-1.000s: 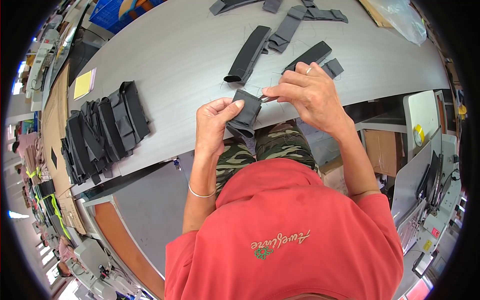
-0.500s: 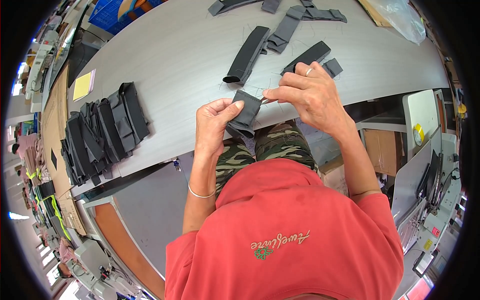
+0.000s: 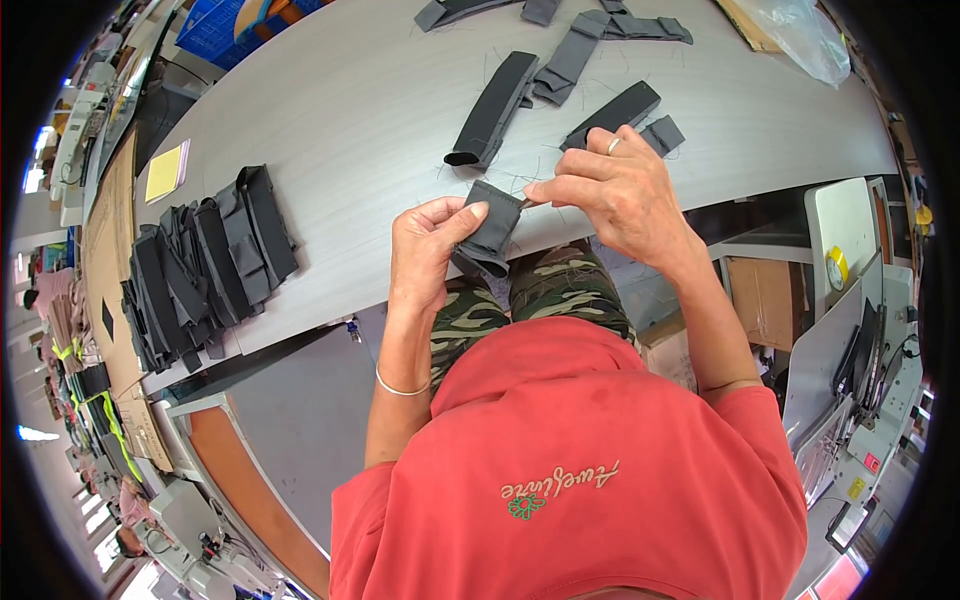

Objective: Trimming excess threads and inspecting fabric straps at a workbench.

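Note:
Near the front edge of the table, my left hand pinches a dark grey sewn fabric strip between thumb and fingers. A stitched end of the strip faces up, and a folded part hangs below. My right hand, wearing a ring, is closed around a small pointed metal tool. Only its tip shows, at the right edge of the fabric; the rest is hidden in the fingers. Just beyond my hands lie a dark fabric sleeve and another dark strip, with loose threads around them.
A row of dark fabric strips lies at the left, near a yellow notepad. More strips lie farther back. A blue crate stands at the far left, a clear plastic bag at the far right. The table's front edge is close to my lap.
My right hand has shifted very slightly, and less of the tool's tip shows at the fabric's edge. My left hand and the strip stay in place.

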The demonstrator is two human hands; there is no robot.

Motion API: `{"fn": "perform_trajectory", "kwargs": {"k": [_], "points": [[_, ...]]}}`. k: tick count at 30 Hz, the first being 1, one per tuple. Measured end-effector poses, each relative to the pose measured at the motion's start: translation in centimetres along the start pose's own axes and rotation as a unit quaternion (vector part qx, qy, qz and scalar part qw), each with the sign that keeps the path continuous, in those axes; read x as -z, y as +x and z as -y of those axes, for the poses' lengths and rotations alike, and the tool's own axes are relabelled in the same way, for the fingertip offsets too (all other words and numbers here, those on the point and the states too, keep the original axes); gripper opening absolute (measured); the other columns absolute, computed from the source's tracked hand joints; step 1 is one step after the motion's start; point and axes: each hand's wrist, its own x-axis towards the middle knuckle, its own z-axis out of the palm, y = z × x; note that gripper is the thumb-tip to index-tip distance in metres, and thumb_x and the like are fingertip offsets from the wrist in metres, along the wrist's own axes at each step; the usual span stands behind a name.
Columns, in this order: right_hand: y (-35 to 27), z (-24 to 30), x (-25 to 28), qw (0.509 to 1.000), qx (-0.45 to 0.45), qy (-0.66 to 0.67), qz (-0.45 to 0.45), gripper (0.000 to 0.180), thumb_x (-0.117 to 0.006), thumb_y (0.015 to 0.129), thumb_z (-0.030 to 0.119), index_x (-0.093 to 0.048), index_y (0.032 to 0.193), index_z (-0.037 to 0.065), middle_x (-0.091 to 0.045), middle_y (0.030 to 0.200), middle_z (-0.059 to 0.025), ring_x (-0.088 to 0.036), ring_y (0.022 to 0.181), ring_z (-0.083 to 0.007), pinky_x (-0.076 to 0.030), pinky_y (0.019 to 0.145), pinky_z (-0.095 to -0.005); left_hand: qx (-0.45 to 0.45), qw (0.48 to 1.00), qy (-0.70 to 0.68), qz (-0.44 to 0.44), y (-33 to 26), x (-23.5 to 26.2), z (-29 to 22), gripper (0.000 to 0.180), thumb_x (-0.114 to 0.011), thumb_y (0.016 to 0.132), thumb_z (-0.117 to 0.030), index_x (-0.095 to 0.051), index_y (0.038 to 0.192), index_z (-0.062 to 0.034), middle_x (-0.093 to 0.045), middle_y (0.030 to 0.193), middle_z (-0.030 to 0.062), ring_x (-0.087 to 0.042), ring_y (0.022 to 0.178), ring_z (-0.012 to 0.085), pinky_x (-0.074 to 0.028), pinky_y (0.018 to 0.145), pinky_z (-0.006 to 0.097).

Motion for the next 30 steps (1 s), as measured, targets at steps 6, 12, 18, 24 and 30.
{"fn": "perform_trajectory", "kwargs": {"k": [6, 12, 18, 24, 30], "points": [[-0.4, 0.1, 0.2, 0.965, -0.112, 0.235, -0.039, 0.024, -0.065, 0.076, 0.003, -0.071, 0.097, 0.013, -0.063, 0.081, 0.0002, -0.053, 0.071, -0.0171, -0.042, 0.064, -0.0304, -0.087, 0.996, 0.007, 0.018, -1.4, -1.6, -1.3, 0.022, -0.069, 0.082, 0.0, -0.061, 0.102, -0.0004, -0.068, 0.088, 0.0056, -0.061, 0.077, 0.008, -0.048, 0.071, 0.022], [-1.4, 1.8, -0.5, 0.876, -0.245, 0.413, -0.041, 0.028, -0.064, 0.083, 0.006, -0.065, 0.11, 0.006, -0.066, 0.093, -0.0065, -0.058, 0.081, -0.014, -0.047, 0.076, -0.027, -0.244, 0.968, 0.059, 0.004, -0.6, -0.2, 0.3, 0.022, -0.066, 0.076, 0.009, -0.053, 0.088, -0.0049, -0.06, 0.088, 0.0007, -0.057, 0.085, 0.0077, -0.046, 0.076, 0.021], [-1.9, 2.6, -0.9, 0.862, -0.255, 0.438, -0.015, 0.02, -0.063, 0.082, 0.006, -0.068, 0.101, 0.004, -0.067, 0.088, -0.0077, -0.06, 0.079, -0.0159, -0.047, 0.073, -0.0276, -0.278, 0.955, 0.097, -0.043, -0.2, -0.4, 1.3, 0.023, -0.066, 0.073, 0.01, -0.052, 0.083, -0.0054, -0.053, 0.083, -0.0012, -0.053, 0.082, 0.0073, -0.043, 0.077, 0.022], [-1.7, 2.6, -1.2, 0.89, -0.232, 0.392, -0.013, 0.02, -0.059, 0.083, 0.004, -0.068, 0.1, 0.001, -0.065, 0.086, -0.0075, -0.058, 0.076, -0.015, -0.045, 0.069, -0.0268, -0.295, 0.948, 0.108, -0.05, 0.0, -0.4, 1.4, 0.023, -0.067, 0.073, 0.008, -0.051, 0.082, -0.0049, -0.052, 0.082, 0.0, -0.051, 0.079, 0.0082, -0.043, 0.077, 0.022], [-1.5, 2.7, -1.2, 0.906, -0.239, 0.346, -0.033, 0.013, -0.064, 0.081, 0.009, -0.068, 0.093, 0.005, -0.067, 0.08, -0.0083, -0.062, 0.073, -0.0213, -0.047, 0.068, -0.0304, -0.3, 0.947, 0.103, -0.053, 0.2, -0.2, 1.5, 0.022, -0.066, 0.073, 0.008, -0.051, 0.083, -0.0048, -0.052, 0.083, 0.0004, -0.052, 0.08, 0.0086, -0.043, 0.078, 0.022]]}}
